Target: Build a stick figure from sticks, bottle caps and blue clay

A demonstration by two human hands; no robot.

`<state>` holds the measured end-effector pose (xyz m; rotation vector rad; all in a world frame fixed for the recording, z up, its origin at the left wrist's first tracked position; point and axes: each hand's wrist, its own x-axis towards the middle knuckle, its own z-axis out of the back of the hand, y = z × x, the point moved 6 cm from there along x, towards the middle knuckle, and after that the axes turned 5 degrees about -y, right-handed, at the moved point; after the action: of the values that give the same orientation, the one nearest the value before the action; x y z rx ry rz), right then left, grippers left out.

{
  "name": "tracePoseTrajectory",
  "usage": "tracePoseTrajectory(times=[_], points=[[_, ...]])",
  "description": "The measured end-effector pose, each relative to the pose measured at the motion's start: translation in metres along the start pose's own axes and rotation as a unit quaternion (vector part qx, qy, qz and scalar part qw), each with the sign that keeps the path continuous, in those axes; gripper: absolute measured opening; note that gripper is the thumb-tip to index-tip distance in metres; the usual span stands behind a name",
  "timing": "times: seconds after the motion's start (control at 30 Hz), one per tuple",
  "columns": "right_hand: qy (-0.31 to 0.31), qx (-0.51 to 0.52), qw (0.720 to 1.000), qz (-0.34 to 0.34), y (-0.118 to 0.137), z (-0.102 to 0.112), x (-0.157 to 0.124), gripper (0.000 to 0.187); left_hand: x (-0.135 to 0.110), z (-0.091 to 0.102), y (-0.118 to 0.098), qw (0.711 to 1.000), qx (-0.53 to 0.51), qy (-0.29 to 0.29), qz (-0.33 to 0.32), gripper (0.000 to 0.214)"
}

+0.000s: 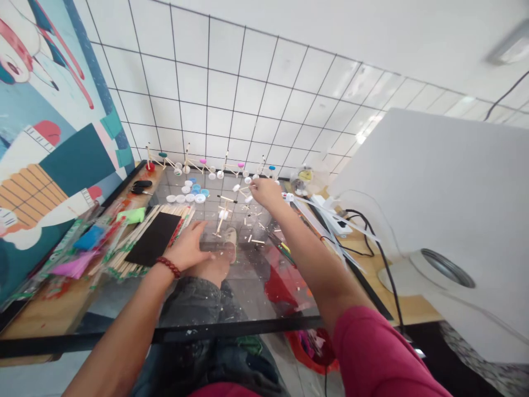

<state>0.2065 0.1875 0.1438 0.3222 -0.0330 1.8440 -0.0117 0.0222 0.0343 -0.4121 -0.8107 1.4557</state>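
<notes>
While the right hand (266, 193) bunches its fingers at a white-capped wooden stick frame (242, 192), grip unclear, four finished-looking stick bicycles (198, 164) stand beyond that frame.
Beside it lie loose plastic caps (188, 192); the open left hand (188, 248) lies against a black rectangular pad (152, 238).

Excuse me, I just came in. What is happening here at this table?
A person sits at a glass tabletop. Their right hand is at a small model of wooden sticks and white caps; whether it grips it is hard to tell. Their open left hand lies beside a black card on wooden sticks. Small stick bicycles stand in a row beyond.
</notes>
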Motion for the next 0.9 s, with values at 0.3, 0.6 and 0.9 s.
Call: tracePoseTrajectory(times=[0.3,0.6,0.9], points=[[0.054,0.287,0.937,0.189,-0.026,0.099,-0.14,0.027,-0.098,0.046,-0.073,0.98,-0.194,-0.01,0.049,0.038],[0.381,0.548,0.693,0.273,0.041,0.0,-0.179,0.048,-0.125,-0.049,-0.098,0.771,-0.579,0.151,0.216,0.062],[0.284,0.718,0.631,0.072,0.043,-0.055,-0.171,0.049,-0.114,-0.027,-0.076,0.908,-0.366,-0.131,0.154,0.036]])
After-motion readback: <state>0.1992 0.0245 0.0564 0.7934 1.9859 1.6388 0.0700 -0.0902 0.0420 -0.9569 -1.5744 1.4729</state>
